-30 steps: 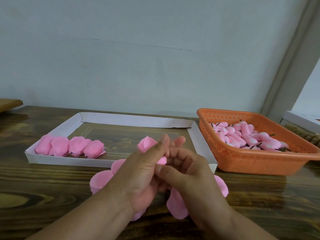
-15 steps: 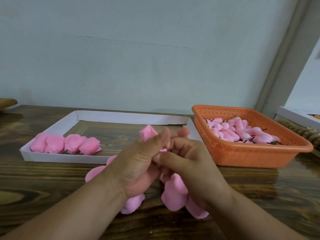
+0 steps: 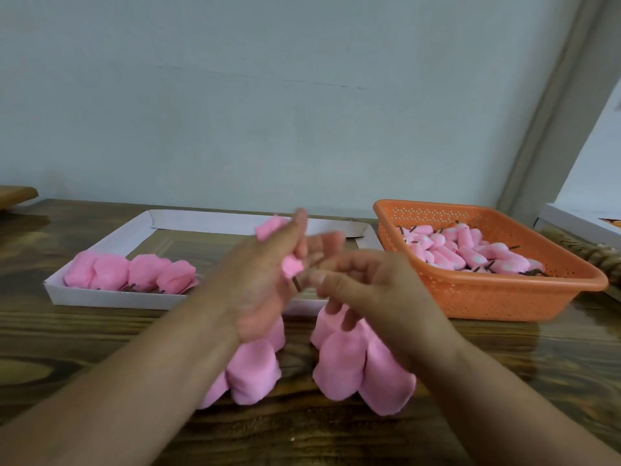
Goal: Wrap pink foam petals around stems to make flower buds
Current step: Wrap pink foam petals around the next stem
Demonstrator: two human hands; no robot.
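At the far left edge a wooden board (image 3: 15, 193) juts over the dark wooden table (image 3: 100, 334). Next comes a shallow white cardboard tray (image 3: 100, 299), with four finished pink flower buds (image 3: 129, 272) lined up along its near-left wall, touching one another, short dark stems poking toward the front.

Just right of the tray's centre, the left hand (image 3: 262, 280) is raised above the table, its fingers curled round a pink foam bud (image 3: 290, 264); pink foam also shows above the knuckles, and a short dark stem (image 3: 297, 284) sticks out below the fingers. The hand is motion-blurred, so the exact finger placement is unclear.

Beneath both hands, loose pink foam petals (image 3: 339, 364) lie fanned on the table, some hidden under the wrists.

The right hand (image 3: 376, 297) sits just beside the left, fingers loosely curled toward the stem; whether the fingertips actually pinch it cannot be told through the blur.

Further right stands an orange perforated plastic basket (image 3: 504, 297), holding a heap of pink bud cores on dark stems (image 3: 470, 253). At the far right edge a white box corner (image 3: 578, 223) shows.
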